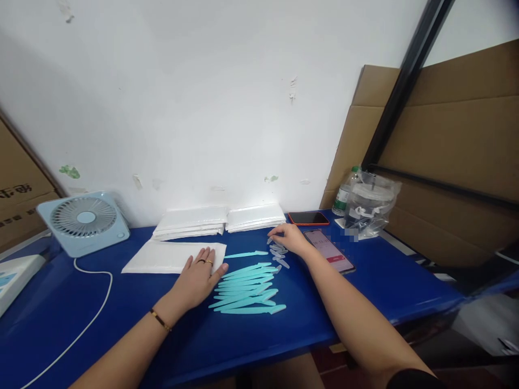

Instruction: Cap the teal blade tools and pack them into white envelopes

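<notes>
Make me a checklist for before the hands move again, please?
1. Left hand lies flat, fingers on the envelope: ok.
2. Right hand fingertips at the clear caps: ok; whether a cap is pinched: cannot tell.
3. Teal sticks piled together between the hands: ok.
4. One stick lies apart from the pile: not ok.
5. Phone lies right beside the right wrist, close enough to bump: not ok.
6. Envelope stacks rest neatly by the wall: ok.
</notes>
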`<move>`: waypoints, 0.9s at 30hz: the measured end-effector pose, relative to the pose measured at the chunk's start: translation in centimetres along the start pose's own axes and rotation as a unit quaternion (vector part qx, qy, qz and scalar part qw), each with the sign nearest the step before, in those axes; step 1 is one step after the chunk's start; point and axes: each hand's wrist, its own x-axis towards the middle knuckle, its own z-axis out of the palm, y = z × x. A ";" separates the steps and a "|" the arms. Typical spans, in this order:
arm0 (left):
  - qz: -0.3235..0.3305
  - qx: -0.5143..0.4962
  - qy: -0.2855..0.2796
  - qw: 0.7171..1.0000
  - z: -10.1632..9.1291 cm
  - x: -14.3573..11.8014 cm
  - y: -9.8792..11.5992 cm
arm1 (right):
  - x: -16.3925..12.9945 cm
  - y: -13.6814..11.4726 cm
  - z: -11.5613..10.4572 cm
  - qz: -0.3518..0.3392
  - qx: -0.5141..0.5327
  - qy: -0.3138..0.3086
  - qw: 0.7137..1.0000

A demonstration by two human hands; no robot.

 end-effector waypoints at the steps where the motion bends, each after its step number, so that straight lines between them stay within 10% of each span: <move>1: -0.015 0.005 -0.006 1.000 0.1 0.3 -0.9 | 0.1 0.4 -0.2 -0.005 -0.024 0.004 1.000; 9: 0.050 -0.023 0.060 0.997 -1.6 1.9 0.8 | 0.8 0.6 0.3 -0.043 -0.204 -0.057 0.976; 18: 0.104 -0.113 -0.063 0.986 -1.8 4.3 4.0 | 0.5 -0.2 0.4 -0.042 -0.234 -0.043 0.970; 27: 0.124 -0.063 0.047 0.989 -0.9 5.0 1.9 | -1.0 -1.2 -1.5 0.023 0.077 -0.148 0.986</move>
